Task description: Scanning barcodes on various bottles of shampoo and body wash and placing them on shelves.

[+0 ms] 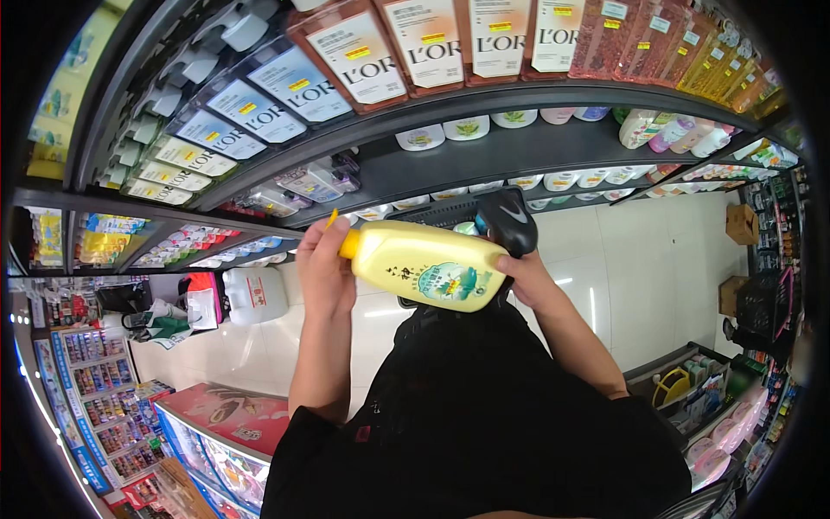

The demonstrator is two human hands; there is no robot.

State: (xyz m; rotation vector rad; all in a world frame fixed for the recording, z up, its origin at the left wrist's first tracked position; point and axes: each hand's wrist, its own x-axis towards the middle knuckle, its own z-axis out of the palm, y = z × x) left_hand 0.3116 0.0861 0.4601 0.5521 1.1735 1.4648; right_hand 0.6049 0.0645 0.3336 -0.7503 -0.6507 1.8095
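A pale yellow plastic pump bottle [431, 266] lies tilted sideways in front of my body, its printed front turned up. My left hand [329, 259] closes around its yellow pump head and neck at the left end. The fingers hide most of the pump, and only a yellow tip shows above them. At the bottle's base, my right hand [525, 276] grips with the thumb over the lower corner. A black handheld barcode scanner [509, 220] juts up beside that hand; its handle is hidden, so how it is held cannot be told. Behind the bottle, a dark plastic basket [447, 211] is partly covered.
Ahead stands a black store shelf [506, 149] with rows of pump bottles [428, 42] above and white-capped bottles [570, 178] lower down. A white jug [256, 295] stands on the tiled floor [622, 259] at left. Behind are a red-topped display case [227, 415] and a bin [681, 383].
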